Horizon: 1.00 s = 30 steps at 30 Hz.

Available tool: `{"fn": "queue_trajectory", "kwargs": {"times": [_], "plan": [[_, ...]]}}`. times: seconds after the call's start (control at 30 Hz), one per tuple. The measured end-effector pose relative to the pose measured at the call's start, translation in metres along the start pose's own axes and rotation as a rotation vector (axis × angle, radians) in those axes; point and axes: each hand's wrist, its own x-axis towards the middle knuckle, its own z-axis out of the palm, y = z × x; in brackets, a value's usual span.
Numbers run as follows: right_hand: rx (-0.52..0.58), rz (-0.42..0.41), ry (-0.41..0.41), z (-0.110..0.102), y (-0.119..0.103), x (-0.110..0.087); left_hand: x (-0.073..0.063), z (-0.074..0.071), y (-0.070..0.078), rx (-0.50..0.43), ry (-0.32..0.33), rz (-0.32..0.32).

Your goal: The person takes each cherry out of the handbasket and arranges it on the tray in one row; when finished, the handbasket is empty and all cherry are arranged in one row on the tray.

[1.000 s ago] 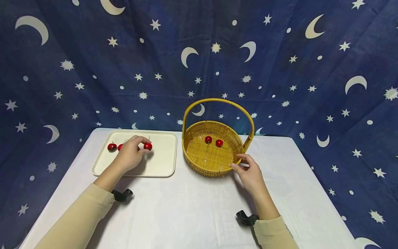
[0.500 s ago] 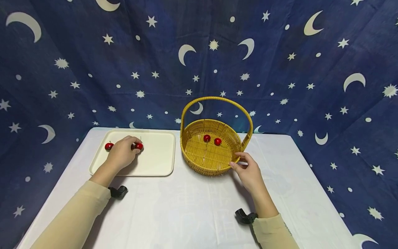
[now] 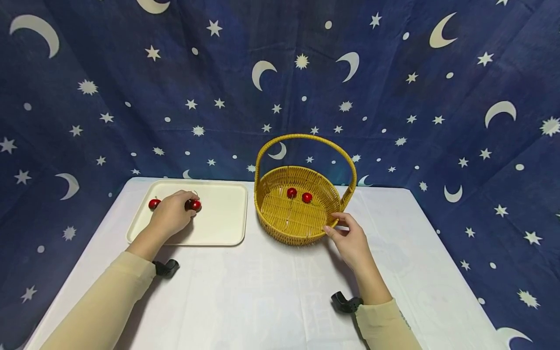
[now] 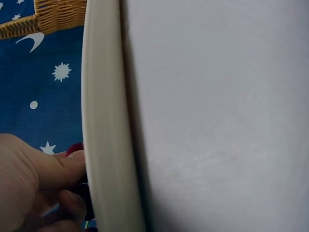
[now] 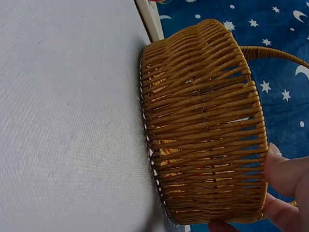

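Observation:
My left hand (image 3: 170, 214) is low over the cream tray (image 3: 220, 233), thumb and fingertips pinching a red cherry (image 3: 196, 205). A darker red bit shows between the fingers, mostly hidden. In the left wrist view the tray's rim (image 4: 108, 121) covers part of the fingertips, and a sliver of cherry (image 4: 75, 148) appears above the thumb. Another cherry (image 3: 153, 203) lies left of that hand on the tray. With thumb and fingers, my right hand (image 3: 353, 243) grips the near right rim of a yellow woven basket (image 3: 288, 237). Two cherries (image 3: 307, 197) lie inside it.
The basket's tall arched handle (image 3: 306, 137) stands upright. Tray and basket sit side by side on a white-covered table (image 3: 253, 301), with a narrow gap between them. A dark blue curtain (image 3: 227, 68) with moons and stars hangs behind.
My left hand has shifted left over the tray, and the cherry at its fingertips has moved left with it. The right hand keeps its grip on the basket. The view has shifted slightly.

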Motion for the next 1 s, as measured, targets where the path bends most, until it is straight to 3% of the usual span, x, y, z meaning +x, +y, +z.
{"fn": "queue_trajectory", "kwargs": {"times": [0.27,0.67,0.83,1.0], "plan": [[0.011,-0.001,0.002,-0.001,0.0,0.002,0.002,-0.002,0.004,-0.022,-0.027,-0.024],[0.021,-0.006,0.002,0.001,0.002,0.002,0.0,-0.013,0.007,-0.062,0.016,-0.013],[0.021,-0.005,0.0,0.001,0.002,0.001,-0.004,-0.022,0.023,-0.121,0.042,0.038],[0.018,-0.007,0.006,0.0,0.002,0.001,-0.004,-0.023,0.051,-0.234,0.036,0.119]]}}
